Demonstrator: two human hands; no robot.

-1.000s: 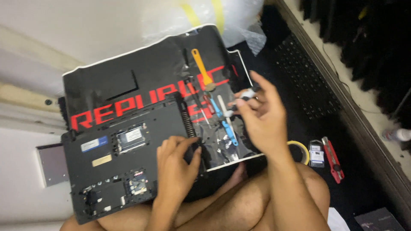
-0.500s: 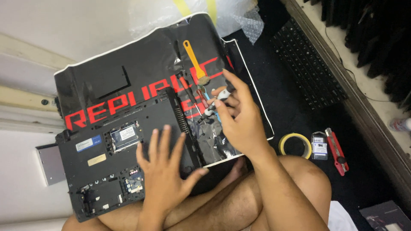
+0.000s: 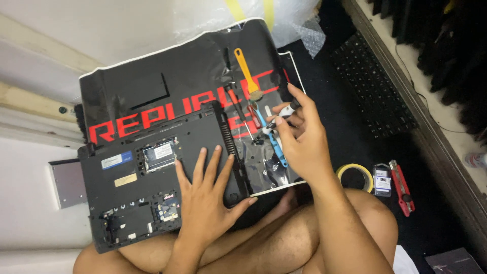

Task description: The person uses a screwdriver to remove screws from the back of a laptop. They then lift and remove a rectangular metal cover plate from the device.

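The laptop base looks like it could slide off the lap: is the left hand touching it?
Touching. The head view shows the left hand lying flat, fingers spread, on the upturned laptop base.

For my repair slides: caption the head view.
Left hand flat on an upturned laptop; right hand holds a small screwdriver.

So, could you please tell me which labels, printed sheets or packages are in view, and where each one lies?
Black sheet with big red letters, under the laptop.
Blue and white sticker, on the laptop's underside.
Gold sticker, just below it.
Small dark pack, beside the yellow tape roll.
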